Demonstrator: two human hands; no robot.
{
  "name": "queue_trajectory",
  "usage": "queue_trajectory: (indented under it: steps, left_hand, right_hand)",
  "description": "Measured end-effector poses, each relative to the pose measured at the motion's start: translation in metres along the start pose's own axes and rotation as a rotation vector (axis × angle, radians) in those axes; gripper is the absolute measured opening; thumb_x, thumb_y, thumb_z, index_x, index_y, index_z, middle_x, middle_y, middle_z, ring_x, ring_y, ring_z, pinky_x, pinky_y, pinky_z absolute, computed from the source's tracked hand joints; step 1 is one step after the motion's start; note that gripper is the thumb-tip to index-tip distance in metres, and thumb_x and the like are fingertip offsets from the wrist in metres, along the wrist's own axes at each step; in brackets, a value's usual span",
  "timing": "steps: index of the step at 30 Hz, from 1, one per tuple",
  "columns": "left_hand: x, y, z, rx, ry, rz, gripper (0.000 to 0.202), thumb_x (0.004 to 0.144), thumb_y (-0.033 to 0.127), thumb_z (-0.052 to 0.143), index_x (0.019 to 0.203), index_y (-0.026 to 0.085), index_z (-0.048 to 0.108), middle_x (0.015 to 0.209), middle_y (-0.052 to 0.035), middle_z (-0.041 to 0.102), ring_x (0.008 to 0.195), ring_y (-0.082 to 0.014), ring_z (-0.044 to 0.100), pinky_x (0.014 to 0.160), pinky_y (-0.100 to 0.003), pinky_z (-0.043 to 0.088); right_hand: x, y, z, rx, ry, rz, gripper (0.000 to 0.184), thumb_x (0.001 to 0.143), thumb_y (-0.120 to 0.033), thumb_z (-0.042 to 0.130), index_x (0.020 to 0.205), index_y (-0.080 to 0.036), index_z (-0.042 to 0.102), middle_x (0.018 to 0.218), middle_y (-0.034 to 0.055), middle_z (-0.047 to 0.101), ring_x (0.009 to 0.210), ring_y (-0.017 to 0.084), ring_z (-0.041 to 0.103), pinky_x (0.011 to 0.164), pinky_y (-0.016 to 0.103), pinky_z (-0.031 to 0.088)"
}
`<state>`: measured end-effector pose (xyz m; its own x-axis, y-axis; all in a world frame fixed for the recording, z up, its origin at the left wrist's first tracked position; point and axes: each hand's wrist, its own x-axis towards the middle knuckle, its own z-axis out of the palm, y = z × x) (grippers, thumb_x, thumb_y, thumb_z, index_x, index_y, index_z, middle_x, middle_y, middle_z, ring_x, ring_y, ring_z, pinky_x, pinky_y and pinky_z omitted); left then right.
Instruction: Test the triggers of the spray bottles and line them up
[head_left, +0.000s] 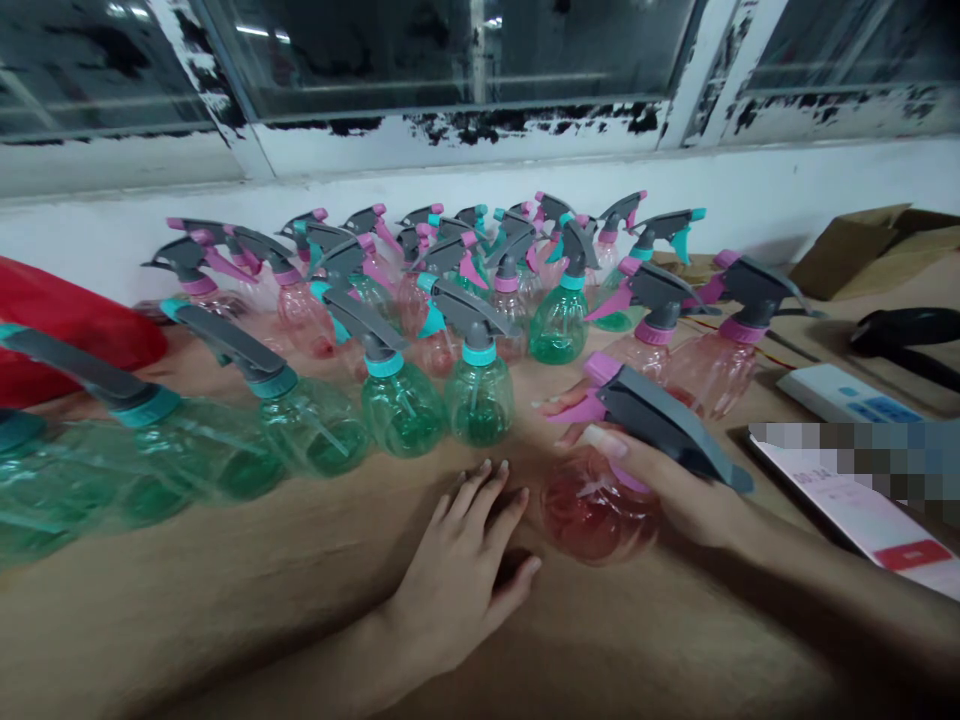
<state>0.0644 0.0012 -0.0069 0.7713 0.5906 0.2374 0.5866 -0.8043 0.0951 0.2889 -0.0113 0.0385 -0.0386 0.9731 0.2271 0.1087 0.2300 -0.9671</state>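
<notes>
A clear spray bottle with pink liquid and a grey and pink trigger head is in my right hand, whose fingers wrap round its neck. The bottle is close to the table top; whether its base touches the wood, I cannot tell. To its left, my left hand rests on the table with fingers spread and nothing in it. Beyond that hand stands a green spray bottle with a turquoise collar, in a row with several more green ones. A pink spray bottle stands behind my right hand.
Many spray bottles crowd the back near the wall. A red bag lies at the left. On the right are a lit phone, a white and blue box, a black object and an open cardboard box.
</notes>
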Motion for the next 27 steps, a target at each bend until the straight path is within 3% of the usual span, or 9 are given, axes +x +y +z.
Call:
queue_trajectory:
  steps: [11, 16, 21, 24, 27]
  left_hand:
    - [0.0, 0.0, -0.001, 0.023, -0.035, -0.009, 0.048, 0.089, 0.036, 0.055, 0.131, 0.014, 0.048, 0.141, -0.0162, 0.04, 0.129, -0.0338, 0.037, 0.098, -0.053, 0.039]
    - [0.0, 0.0, -0.002, 0.011, -0.025, -0.008, 0.047, 0.09, 0.036, 0.054, 0.131, 0.015, 0.047, 0.142, -0.0155, 0.039, 0.13, -0.0327, 0.036, 0.099, -0.051, 0.038]
    - [-0.001, 0.0, -0.003, -0.013, -0.02, -0.02, 0.045, 0.091, 0.035, 0.052, 0.131, 0.016, 0.047, 0.141, -0.0144, 0.04, 0.129, -0.0317, 0.036, 0.098, -0.05, 0.039]
    - [-0.001, 0.0, -0.003, -0.018, -0.009, -0.012, 0.045, 0.091, 0.035, 0.053, 0.131, 0.016, 0.046, 0.141, -0.0139, 0.041, 0.129, -0.0315, 0.036, 0.099, -0.05, 0.038]
    - [0.0, 0.0, -0.003, -0.01, -0.012, -0.014, 0.045, 0.091, 0.035, 0.053, 0.131, 0.016, 0.047, 0.141, -0.0141, 0.041, 0.129, -0.0317, 0.036, 0.099, -0.05, 0.038]
  right_hand:
    - [0.001, 0.001, -0.002, -0.051, -0.072, -0.023, 0.028, 0.089, -0.043, 0.052, 0.101, -0.026, 0.07, 0.097, 0.004, 0.072, 0.089, 0.02, 0.068, 0.087, 0.037, 0.054]
    - [0.002, 0.004, -0.002, -0.039, -0.115, -0.074, 0.033, 0.092, -0.047, 0.045, 0.099, -0.026, 0.069, 0.093, 0.0045, 0.072, 0.083, 0.02, 0.069, 0.077, 0.036, 0.056]
    - [0.007, -0.008, 0.003, -0.104, -0.047, -0.229, 0.028, 0.09, -0.044, 0.05, 0.111, -0.029, 0.062, 0.108, 0.0019, 0.068, 0.097, 0.02, 0.064, 0.089, 0.037, 0.049]
    - [0.01, -0.018, 0.006, -0.14, -0.024, -0.26, 0.024, 0.089, -0.044, 0.052, 0.104, -0.027, 0.061, 0.1, 0.0015, 0.067, 0.095, 0.02, 0.062, 0.09, 0.036, 0.048]
    - [0.011, -0.022, 0.007, -0.173, 0.004, -0.27, 0.018, 0.088, -0.043, 0.053, 0.09, -0.026, 0.06, 0.087, 0.0006, 0.064, 0.083, 0.019, 0.061, 0.079, 0.035, 0.049]
